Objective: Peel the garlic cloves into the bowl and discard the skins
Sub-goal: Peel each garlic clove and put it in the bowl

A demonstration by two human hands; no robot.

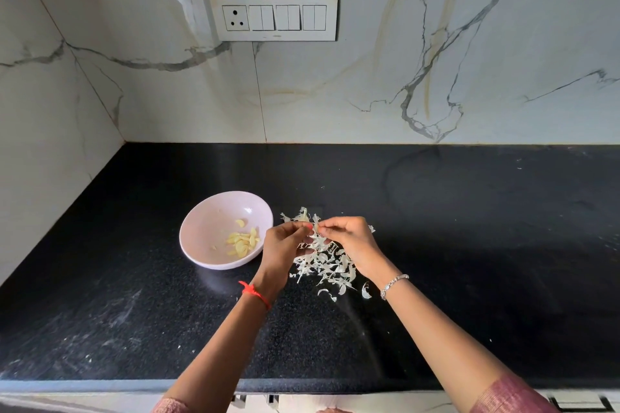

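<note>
A pale pink bowl (204,228) stands on the black counter, with several peeled yellow garlic cloves (243,241) lying in it. Just right of the bowl a heap of white garlic skins (327,263) is spread on the counter. My left hand (285,246) and my right hand (349,238) meet above that heap, fingertips together. Both pinch a small piece between them at about the middle; the fingers hide it, so I cannot tell whether it is a clove or only skin.
The black counter (469,245) runs to marble walls at the back and left. A white switch panel (273,16) with a socket is on the back wall. A few loose skins (365,292) lie near my right wrist. Counter front edge is close below.
</note>
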